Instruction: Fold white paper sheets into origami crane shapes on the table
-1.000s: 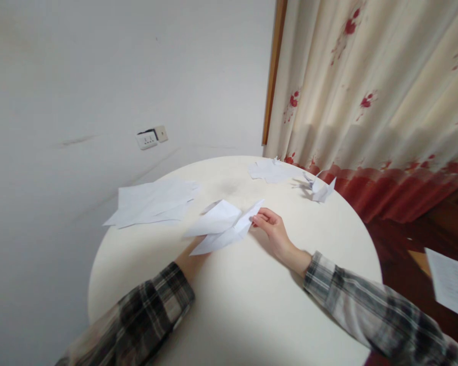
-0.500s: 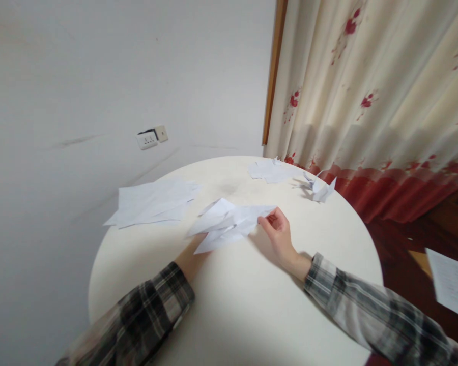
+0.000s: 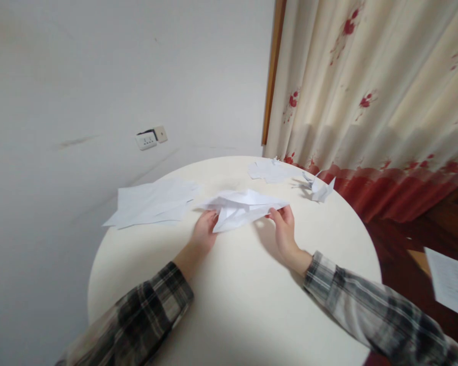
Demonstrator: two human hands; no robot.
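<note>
As a floral curtain (image 3: 366, 117) hangs beyond a round white counter (image 3: 236, 305), paper sheets (image 3: 152, 203) at its left edge, a folded white paper (image 3: 240, 209) held over the middle, left grip (image 3: 205, 231) and right grip (image 3: 286, 234) each closed on one side, a small folded-paper figure (image 3: 321, 192) farther right

L hand (image 3: 205, 230) + R hand (image 3: 283, 223) gripping folded ppr (image 3: 239, 207), sheets (image 3: 152, 202) L, wht tbl (image 3: 232, 300)

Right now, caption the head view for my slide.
Left hand and right hand hold folded white paper over a white table.
</note>
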